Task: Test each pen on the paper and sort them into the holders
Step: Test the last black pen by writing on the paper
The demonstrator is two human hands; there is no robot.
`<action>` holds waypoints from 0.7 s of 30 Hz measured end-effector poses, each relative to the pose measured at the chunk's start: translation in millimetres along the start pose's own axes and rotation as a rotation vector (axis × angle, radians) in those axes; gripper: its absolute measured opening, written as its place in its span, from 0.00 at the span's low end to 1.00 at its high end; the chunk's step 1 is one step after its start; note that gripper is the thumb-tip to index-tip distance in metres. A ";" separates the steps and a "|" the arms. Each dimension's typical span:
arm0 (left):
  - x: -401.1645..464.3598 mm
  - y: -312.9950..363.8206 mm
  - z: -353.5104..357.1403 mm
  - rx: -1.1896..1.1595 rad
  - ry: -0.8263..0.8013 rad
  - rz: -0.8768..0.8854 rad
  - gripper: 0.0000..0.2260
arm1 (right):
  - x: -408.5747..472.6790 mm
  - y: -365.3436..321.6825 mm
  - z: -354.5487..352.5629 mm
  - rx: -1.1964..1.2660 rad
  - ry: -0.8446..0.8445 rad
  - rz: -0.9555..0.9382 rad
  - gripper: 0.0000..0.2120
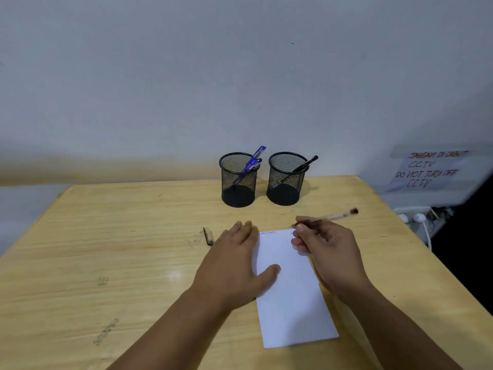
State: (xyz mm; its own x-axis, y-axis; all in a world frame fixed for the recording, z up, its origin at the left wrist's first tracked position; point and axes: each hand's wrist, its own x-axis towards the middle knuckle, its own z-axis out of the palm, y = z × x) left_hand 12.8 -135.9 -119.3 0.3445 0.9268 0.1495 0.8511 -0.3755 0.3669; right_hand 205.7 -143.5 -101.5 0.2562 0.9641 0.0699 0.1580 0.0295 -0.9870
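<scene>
Two forearms reach in from the near edge in the head view, over the white paper (290, 289) lying on the wooden surface (120, 236). The left hand (234, 265) lies flat with fingers straight, thumb pressing the sheet's left edge to steady it. The right hand (324, 249) has its fingers curled round a pen (336, 216), pinched in a writing grip; the tip sits at the sheet's top right corner, though motion blur hides whether it touches. A small line of blue writing shows at the top of the paper.

Further back stand two black mesh holders side by side. The left holder (238, 180) has blue pens (253, 161) leaning in it; the right holder (286, 178) has one black pen (304, 166). One short pencil-like item (208, 236) lies on the surface just left of the left hand.

By my judgement the sorting is well along: several pens are filed, one is under test, and the loose item may be the last left.
</scene>
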 end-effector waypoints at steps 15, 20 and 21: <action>5.4 -6.1 6.3 0.102 -0.068 -0.007 0.47 | 25.1 7.3 24.5 -0.286 0.016 0.039 0.04; 8.0 -7.6 9.0 0.090 -0.075 -0.023 0.47 | 29.3 11.9 21.6 -0.301 0.077 0.061 0.03; 7.9 -7.9 9.1 0.085 -0.077 -0.022 0.47 | 31.5 10.8 20.9 -0.306 0.063 0.081 0.04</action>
State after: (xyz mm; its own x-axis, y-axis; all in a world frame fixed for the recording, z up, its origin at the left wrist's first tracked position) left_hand 12.5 -125.6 -129.4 0.3520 0.9334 0.0701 0.8882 -0.3568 0.2895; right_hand 195.6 -107.2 -113.0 0.3365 0.9416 0.0105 0.4115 -0.1369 -0.9011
